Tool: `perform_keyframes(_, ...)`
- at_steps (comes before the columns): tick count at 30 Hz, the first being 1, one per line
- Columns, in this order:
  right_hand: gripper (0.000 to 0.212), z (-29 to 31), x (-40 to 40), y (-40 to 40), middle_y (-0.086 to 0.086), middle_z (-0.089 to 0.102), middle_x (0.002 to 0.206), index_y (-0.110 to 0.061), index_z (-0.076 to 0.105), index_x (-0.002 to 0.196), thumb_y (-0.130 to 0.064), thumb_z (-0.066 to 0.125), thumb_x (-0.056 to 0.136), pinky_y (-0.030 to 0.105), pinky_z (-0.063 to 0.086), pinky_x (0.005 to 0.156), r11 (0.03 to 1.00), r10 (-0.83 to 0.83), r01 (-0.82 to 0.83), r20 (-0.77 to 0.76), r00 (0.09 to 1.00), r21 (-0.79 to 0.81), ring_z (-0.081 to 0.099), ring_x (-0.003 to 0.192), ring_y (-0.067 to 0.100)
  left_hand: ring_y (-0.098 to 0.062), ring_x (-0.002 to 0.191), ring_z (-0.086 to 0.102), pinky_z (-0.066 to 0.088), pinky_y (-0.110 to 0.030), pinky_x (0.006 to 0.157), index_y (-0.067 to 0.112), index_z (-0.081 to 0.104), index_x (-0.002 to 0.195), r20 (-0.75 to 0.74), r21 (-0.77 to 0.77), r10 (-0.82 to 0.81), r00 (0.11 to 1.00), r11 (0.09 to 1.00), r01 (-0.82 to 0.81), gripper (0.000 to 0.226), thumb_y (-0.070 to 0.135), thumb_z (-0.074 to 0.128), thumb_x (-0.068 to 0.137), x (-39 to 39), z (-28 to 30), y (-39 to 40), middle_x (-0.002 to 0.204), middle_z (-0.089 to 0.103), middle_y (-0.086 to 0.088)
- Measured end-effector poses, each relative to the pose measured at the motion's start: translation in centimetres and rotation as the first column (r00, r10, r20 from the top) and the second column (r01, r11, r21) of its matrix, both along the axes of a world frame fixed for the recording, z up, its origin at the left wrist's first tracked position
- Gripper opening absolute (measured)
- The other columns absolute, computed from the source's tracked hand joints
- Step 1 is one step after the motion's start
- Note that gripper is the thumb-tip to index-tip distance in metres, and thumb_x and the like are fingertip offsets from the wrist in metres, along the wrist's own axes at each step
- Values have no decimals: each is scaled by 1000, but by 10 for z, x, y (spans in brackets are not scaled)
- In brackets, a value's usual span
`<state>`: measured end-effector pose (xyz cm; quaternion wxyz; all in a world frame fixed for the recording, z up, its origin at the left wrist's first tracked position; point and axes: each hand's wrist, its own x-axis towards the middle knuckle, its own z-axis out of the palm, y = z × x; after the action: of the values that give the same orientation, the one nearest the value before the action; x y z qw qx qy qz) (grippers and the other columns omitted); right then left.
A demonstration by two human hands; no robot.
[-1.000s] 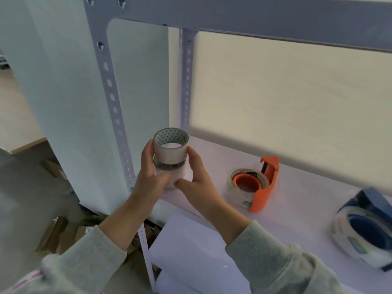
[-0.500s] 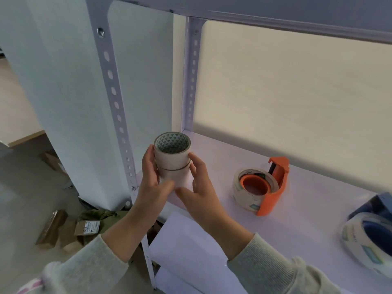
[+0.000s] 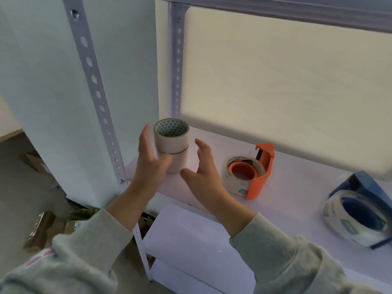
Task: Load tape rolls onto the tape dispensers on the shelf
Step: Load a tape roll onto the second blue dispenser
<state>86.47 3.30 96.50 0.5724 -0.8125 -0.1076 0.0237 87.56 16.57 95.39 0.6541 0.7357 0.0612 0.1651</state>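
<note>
Two pale tape rolls [image 3: 171, 143] stand stacked upright at the left end of the white shelf [image 3: 297, 187]. My left hand [image 3: 148, 164] is beside the stack with fingers spread, thumb in front of the lower roll. My right hand [image 3: 203, 175] hovers open just right of the stack, apart from it. An orange tape dispenser [image 3: 257, 183] lies on the shelf with a roll [image 3: 228, 177] on its hub. A blue dispenser [image 3: 364, 187] at the far right also carries a roll [image 3: 339, 217].
A perforated metal upright [image 3: 95, 85] stands just left of the stack, with a second one [image 3: 175, 60] behind it. An upper shelf beam [image 3: 275, 9] runs overhead. A lower white shelf [image 3: 191, 240] sits below. Cardboard scraps [image 3: 40, 228] lie on the floor.
Both hands held the stacked rolls and set them on the shelf. Now the right hand has pulled away to the right and the left hand's fingers have spread.
</note>
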Motion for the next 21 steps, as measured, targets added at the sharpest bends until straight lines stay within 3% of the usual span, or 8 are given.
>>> perform_keyframes(2,78,7,-7,-12,-3,24,156,-25,18,150,-4,56,85,27,26,114,996,-13,17,46,999,-93,28,137,6,-11,147,13,19,-39,119,27,13,151,50,106,85,995,990,-90,80,7,53,85,-1,12,-7,161,13,4)
perform_keyframes(6,74,18,-24,-49,2,34,149,-28,23,146,-8,57,84,43,36,112,986,-78,96,131,988,-135,40,113,15,-19,149,11,23,-48,118,27,12,151,144,202,86,986,973,-115,85,12,50,77,-10,36,-42,163,7,3)
perform_keyframes(8,69,24,-32,-73,1,42,133,-27,30,143,-7,56,82,34,39,109,984,-138,155,170,976,-89,41,109,8,-17,148,13,23,-44,119,27,13,151,190,238,10,982,970,-56,86,10,50,75,-19,43,-77,163,7,3)
perform_keyframes(9,66,27,-36,-86,-2,41,131,-25,34,141,-5,55,82,19,38,104,982,-173,185,189,967,-48,44,111,2,-14,148,13,19,-37,120,25,14,151,207,262,-32,978,965,-23,86,9,50,75,-24,44,-97,163,8,2)
perform_keyframes(10,62,31,-41,-101,-4,40,131,-21,37,139,-3,54,82,3,35,94,978,-205,210,202,958,-4,44,112,-9,-9,147,11,15,-26,119,24,15,151,214,281,-73,974,960,10,86,6,51,75,-29,45,-118,163,8,3)
perform_keyframes(12,58,36,-51,-137,-4,41,133,-17,40,136,1,53,83,-8,31,77,967,-253,242,206,945,80,43,108,-22,-1,145,9,16,-8,110,26,16,150,202,281,-143,969,956,82,86,1,52,76,-39,46,-160,163,8,5)
perform_keyframes(16,60,38,-81,-226,-8,38,145,-25,40,133,1,53,81,-5,23,93,941,-338,320,254,906,111,32,134,-3,-1,146,8,18,-17,111,28,16,150,193,288,-234,953,942,173,87,9,48,72,-57,43,-248,162,9,8)
perform_keyframes(21,57,30,-113,-350,-11,41,139,-32,40,126,1,54,81,-4,30,84,889,-457,441,246,855,122,39,107,-26,10,138,15,20,2,98,39,22,143,225,193,-338,914,935,299,82,5,48,74,-90,40,-374,160,14,10)
